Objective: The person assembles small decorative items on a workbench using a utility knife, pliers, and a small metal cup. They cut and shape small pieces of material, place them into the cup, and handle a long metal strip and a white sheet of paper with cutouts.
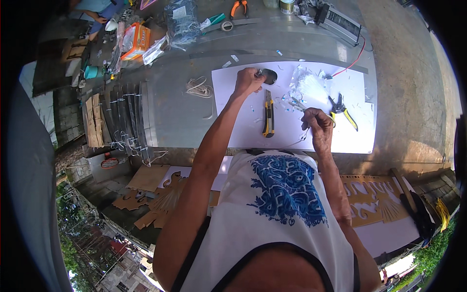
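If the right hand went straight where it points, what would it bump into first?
Probably the pile of translucent plastic strips on the white sheet, though depth is unclear and the right hand might pass above.

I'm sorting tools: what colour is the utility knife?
The utility knife is yellow and black; head view.

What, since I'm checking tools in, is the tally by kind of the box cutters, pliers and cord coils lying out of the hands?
Box cutter: 1
Pliers: 2 (yellow-handled pliers, orange-handled pliers)
Cord coil: 1
Total: 4
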Demonstrator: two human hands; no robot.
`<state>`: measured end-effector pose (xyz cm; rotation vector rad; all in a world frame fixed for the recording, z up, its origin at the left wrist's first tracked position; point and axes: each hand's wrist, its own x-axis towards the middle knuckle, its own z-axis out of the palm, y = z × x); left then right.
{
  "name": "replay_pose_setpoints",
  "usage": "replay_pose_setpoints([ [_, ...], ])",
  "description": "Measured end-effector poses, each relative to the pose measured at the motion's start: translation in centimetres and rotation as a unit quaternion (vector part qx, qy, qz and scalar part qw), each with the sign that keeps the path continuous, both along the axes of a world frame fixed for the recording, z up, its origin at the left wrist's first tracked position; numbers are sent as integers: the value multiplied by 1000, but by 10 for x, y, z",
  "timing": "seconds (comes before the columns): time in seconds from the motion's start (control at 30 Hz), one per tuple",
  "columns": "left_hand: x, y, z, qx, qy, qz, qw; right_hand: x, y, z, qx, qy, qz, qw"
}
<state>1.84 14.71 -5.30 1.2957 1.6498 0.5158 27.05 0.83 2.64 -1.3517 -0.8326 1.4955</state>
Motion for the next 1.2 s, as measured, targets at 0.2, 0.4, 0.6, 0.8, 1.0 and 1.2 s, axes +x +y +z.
replay_pose_setpoints([
  [0.2,-21,-8,19,227,25,-29,973,3,2,7,16,10,6,1000],
  [0.4,-57,-21,108,258,-145,76,952,10,10,13,40,11,22,999],
  [0.6,-95,-50,145,237,-306,166,907,14,21,23,63,-27,106,992],
  [0.8,-98,-91,105,100,-618,219,749,8,25,30,81,-28,140,986],
  [1.0,-88,-121,54,43,-724,199,659,-3,14,31,85,-42,117,989],
  [1.2,-91,-120,47,-10,-822,107,559,-23,3,26,78,7,70,994],
])
